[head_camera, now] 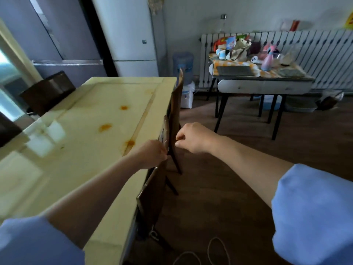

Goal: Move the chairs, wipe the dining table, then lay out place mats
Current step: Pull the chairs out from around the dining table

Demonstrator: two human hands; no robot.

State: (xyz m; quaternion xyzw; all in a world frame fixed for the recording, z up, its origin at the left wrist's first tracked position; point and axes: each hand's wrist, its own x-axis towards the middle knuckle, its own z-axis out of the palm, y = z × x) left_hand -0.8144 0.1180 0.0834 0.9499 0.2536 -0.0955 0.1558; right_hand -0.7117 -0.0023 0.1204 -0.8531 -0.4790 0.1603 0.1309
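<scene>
Both forearms extended forward, sleeves up. My left hand (150,153) curls onto the chair back (165,129); right hand (191,137) fisted alongside, contact unclear.

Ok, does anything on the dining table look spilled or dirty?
Yes. Three orange stains dot the dining table top, running toward its right edge, near the chair the left hand grips. They look like dried spills.

Quick tally: 2 hands, left hand (150,153) and right hand (191,137), and 2 blue sleeves (313,217). That's 2 tables, dining table (86,150) and side table (263,86). Chairs, 4 clear: near chair (152,190), middle chair (165,129), far chair (176,100), left chair (47,90), plus 1 dark shape (7,131), too cropped to call. And 3 orange stains (104,127), 1 fridge (131,35), 1 water dispenser (184,73), 1 radiator (324,54).
</scene>
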